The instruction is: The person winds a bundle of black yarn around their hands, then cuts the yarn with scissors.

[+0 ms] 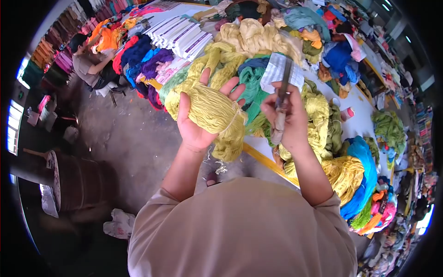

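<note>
The yarn is fat, stringy and yellow-green, tied near one end. It sits on the left grip, which is spread wide. The right grip curls around a long tool.

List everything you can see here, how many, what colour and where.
Yarn bundle: one, yellow-green, centre
Thin tool: one, dark, right of bundle
Paper: at least one, white, behind tool
Table: at least one, white, ahead
Other yarn: many, multicoloured, across table
Striped stack: one, white and purple, upper left
Barrel: one, brown, lower left
Bag: at least one, white, lower left
Hanging strands: many, multicoloured, upper left
Other person: one, grey-brown shirt, upper left
Shirt: one, beige, bottom centre
Left hand: one, bare, under bundle
Right hand: one, bare, gripping tool
</note>
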Tool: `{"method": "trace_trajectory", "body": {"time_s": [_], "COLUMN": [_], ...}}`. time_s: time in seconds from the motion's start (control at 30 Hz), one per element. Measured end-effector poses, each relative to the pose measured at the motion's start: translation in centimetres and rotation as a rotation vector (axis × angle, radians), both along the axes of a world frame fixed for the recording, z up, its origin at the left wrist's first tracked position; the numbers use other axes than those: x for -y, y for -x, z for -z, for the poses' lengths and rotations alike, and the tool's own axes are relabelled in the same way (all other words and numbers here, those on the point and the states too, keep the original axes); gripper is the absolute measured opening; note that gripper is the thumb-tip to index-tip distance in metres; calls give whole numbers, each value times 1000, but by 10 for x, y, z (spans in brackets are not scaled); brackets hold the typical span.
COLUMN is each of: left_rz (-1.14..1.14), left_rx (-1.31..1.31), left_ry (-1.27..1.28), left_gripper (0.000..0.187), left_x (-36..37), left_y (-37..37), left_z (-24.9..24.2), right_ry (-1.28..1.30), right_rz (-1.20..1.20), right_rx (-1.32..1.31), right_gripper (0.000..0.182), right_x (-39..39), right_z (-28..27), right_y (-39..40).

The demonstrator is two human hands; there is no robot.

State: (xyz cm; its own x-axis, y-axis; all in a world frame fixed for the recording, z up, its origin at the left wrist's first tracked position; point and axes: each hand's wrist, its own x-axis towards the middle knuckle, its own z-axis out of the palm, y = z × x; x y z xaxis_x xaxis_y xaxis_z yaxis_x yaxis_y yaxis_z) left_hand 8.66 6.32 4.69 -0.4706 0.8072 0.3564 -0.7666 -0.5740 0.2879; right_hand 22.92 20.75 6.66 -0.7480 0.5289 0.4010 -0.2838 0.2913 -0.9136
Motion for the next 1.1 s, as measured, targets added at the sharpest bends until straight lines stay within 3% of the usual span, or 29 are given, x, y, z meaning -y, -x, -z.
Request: {"method": "trace_trajectory", "body": {"time_s": [0.13, 0.23, 0.37, 0.63, 0.7, 0.8, 0.87, 0.9, 0.93, 0.97, 1.0, 1.1], "left_rz": [26, 16, -98, -152, -208, -362, -416, -448, -506, -561, -613, -629], "left_rx": [12, 19, -2, 70, 192, 280, 194, 168, 160, 127, 90, -77], "left_ry": [6, 6, 11, -56, -81, 88, 160, 207, 263, 290, 318, 272], "left_gripper": [77, 76, 70, 64, 60, 51, 49, 51, 59, 50, 41, 58], "left_x": [-1, 1, 10, 1, -8, -31, -42, -46, -51, -56, -61, -65], "left_y": [-4, -3, 7, 12, 16, 22, 40, 51, 53, 59, 66, 67], "left_z": [-1, -1, 1, 4, 7, 4, 15, 18, 16, 17, 19, 14], "right_ry": [-11, -164, 175, 301, 364, 420, 413, 511, 571, 634, 706, 1097], "right_rz": [-105, 55, -43, -66, -122, -281, -113, -191, -227, -263, -304, -654], "right_rx": [181, 123, -2, 26, 111, 188, 191, 139, 213, 287, 371, 413], "right_gripper": [53, 49, 50, 50, 52, 47, 41, 33, 37, 43, 61, 76], "right_x": [16, 11, -12, -15, -12, -1, 3, 4, 10, 19, 33, 59], "right_z": [6, 10, -2, -5, 13, 57, 86, 88, 75, 63, 64, 66], "right_y": [0, 1, -14, -27, -27, -14, -9, -12, -17, -23, -24, -22]}}
